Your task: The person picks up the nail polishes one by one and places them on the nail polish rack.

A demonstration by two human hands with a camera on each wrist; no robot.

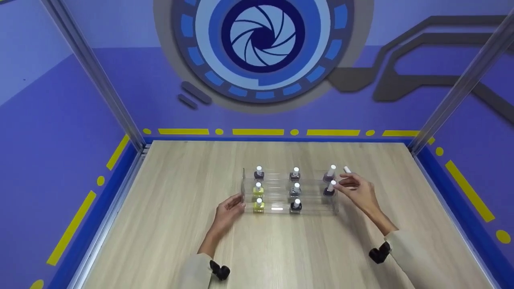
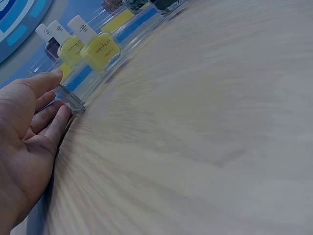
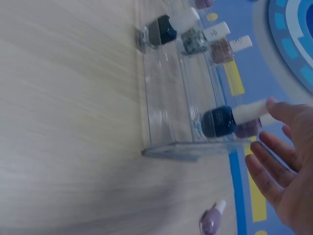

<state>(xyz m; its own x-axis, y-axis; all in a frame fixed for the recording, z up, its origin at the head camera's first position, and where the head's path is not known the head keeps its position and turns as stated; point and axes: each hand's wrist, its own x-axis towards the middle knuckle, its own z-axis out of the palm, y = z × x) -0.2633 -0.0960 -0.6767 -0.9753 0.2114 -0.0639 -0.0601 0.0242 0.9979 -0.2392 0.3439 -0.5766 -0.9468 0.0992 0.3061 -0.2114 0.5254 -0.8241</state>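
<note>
A clear acrylic tiered rack (image 1: 277,208) holds several nail polish bottles with white caps. At its left end my left hand (image 1: 229,210) grips the side panel (image 2: 71,98), thumb above and fingers below, near two yellow bottles (image 2: 101,51). My right hand (image 1: 359,194) pinches the white cap of a dark nail polish bottle (image 3: 218,122) on the middle tier at the right end. That bottle leans, and the index fingertip is partly hidden behind its cap. The other fingers are spread loosely. Behind it stands a purple bottle (image 1: 329,176), also tilted.
A lilac bottle (image 3: 211,221) is on the table beyond the rack's right end; only its white cap shows in the head view. A black bottle (image 1: 296,206) sits front middle. Blue walls with metal posts (image 1: 96,76) enclose the wooden table (image 1: 180,180).
</note>
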